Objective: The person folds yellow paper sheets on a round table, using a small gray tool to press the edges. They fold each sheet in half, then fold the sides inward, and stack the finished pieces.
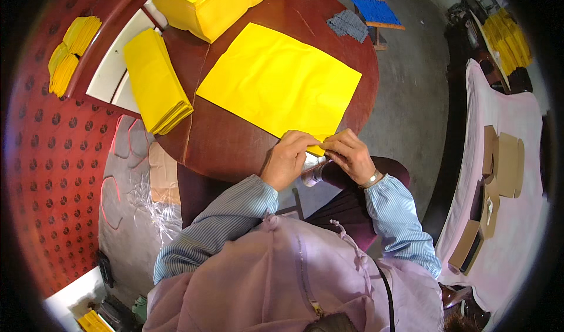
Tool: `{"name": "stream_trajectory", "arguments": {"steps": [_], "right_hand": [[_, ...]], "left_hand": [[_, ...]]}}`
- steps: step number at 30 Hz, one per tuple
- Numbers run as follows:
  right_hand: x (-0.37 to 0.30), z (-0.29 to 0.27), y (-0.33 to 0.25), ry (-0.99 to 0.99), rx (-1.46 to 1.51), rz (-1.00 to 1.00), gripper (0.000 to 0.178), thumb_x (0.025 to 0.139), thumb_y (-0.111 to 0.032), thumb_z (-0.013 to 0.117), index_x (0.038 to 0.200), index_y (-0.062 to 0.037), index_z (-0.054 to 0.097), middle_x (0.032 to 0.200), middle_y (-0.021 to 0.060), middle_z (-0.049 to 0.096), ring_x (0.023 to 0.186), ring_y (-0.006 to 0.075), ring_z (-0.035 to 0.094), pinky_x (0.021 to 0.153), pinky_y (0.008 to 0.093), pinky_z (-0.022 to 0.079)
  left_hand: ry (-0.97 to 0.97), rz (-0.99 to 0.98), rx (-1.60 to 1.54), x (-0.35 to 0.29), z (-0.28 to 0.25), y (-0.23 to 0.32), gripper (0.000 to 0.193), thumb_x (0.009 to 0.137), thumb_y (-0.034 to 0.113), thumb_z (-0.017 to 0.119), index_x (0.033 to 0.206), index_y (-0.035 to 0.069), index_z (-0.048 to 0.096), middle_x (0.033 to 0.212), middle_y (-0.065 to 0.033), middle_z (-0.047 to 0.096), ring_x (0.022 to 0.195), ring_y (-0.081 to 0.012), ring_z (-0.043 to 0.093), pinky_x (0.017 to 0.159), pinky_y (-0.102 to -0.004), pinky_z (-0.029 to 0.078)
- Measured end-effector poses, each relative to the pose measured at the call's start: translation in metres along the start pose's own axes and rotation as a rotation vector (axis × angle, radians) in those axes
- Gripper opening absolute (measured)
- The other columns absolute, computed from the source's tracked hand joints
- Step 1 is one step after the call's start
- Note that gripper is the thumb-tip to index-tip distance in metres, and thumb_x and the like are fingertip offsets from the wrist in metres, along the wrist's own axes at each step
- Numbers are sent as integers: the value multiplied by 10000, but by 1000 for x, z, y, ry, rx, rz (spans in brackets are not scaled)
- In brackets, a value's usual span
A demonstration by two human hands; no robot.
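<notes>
The left hand (288, 159) and right hand (349, 153) both pinch the near corner of the yellow sheet (279, 79), which spreads away from them across the round table (235, 141).

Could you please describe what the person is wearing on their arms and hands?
Both hands, left hand and right hand, are bare and gloveless. Each forearm wears a light blue finely striped sleeve with gathered cuffs. A silvery bracelet circles the right wrist.

Folded yellow stack (156, 82), blue mat (375, 11), cardboard pieces (502, 164) lie around.
</notes>
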State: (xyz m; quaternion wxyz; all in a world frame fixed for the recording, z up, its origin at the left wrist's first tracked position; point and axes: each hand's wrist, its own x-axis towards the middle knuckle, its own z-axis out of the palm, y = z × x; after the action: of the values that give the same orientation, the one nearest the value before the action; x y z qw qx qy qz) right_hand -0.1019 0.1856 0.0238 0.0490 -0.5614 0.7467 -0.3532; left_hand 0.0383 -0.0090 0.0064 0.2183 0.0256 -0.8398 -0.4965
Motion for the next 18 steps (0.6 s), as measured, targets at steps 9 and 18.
{"name": "stream_trajectory", "arguments": {"steps": [9,18], "right_hand": [[5,10,7,71,280,250,152,877,-28,813,1028,-38,806,963,72,736,850,191,689,759,319,562],[9,9,17,0,419,454,145,866,-50,844,1003,-24,807,938,22,722,800,102,662,738,261,535]], "left_hand": [[-138,-192,-32,9,-12,-18,217,969,-32,629,1136,41,748,1140,-139,711,1067,-302,705,949,-359,564],[-214,-215,-85,13,-13,-22,251,922,-29,655,1137,34,768,1107,-126,695,1044,-291,699,928,-350,556]]}}
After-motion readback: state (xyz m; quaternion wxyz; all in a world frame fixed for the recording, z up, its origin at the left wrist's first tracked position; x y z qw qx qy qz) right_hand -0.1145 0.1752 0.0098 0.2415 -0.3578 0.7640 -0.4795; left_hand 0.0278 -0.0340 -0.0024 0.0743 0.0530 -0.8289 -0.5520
